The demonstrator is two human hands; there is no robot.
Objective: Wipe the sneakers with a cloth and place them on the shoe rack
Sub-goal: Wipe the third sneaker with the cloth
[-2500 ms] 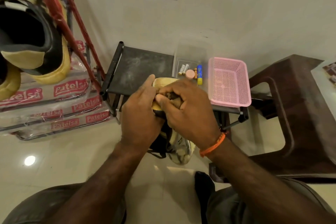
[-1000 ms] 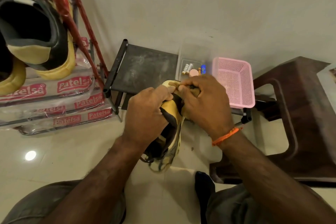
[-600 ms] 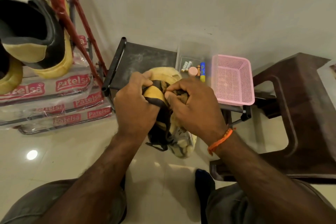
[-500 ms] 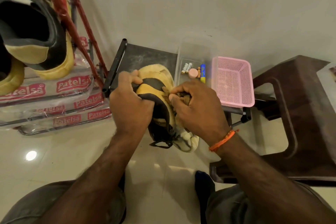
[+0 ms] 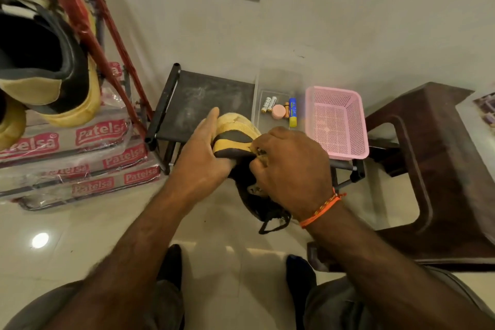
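A yellow-and-black fabric sneaker (image 5: pixel 235 139) is held in the air above the glossy tiled floor (image 5: pixel 80 233), just in front of a low black shelf (image 5: pixel 206 96). The left hand (image 5: pixel 201 158) grips its side, fingers curled round the upper. The right hand (image 5: pixel 292 166) presses a crumpled brownish cloth (image 5: pixel 259 153) against it, fingers bunched together, pinching the cloth. Beside the shelf's clear tray sits a pink mesh plastic basket (image 5: pixel 337 126).
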